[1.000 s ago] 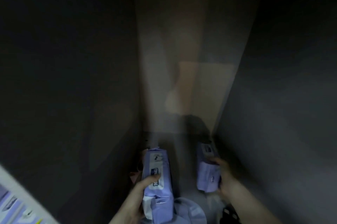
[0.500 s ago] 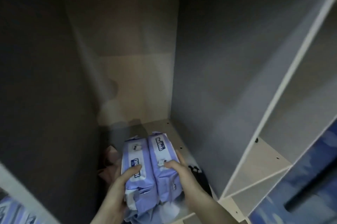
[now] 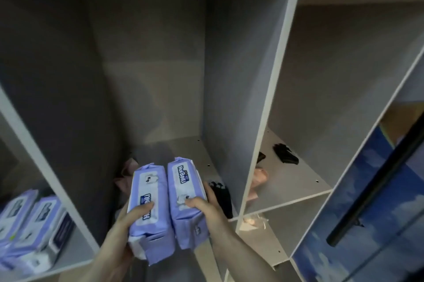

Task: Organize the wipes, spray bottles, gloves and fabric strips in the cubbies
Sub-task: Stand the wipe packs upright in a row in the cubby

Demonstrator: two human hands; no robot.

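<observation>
In the head view, the left hand (image 3: pixel 125 224) holds one purple wipes pack (image 3: pixel 149 208) and the right hand (image 3: pixel 207 209) holds a second wipes pack (image 3: pixel 184 201); each grip is closed around its pack, and the two packs touch side by side in front of the middle cubby (image 3: pixel 179 151). A black glove (image 3: pixel 221 196) lies at the right edge of this cubby floor, pink fabric strips (image 3: pixel 126 174) at its left wall. More wipes packs (image 3: pixel 29 231) stand in the left cubby, and another black glove (image 3: pixel 285 154) lies in the right cubby.

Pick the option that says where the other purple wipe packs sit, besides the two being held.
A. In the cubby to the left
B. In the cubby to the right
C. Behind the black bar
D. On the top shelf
A: more wipe packs stand in the left cubby, while the left hand and right hand each hold one.
</observation>
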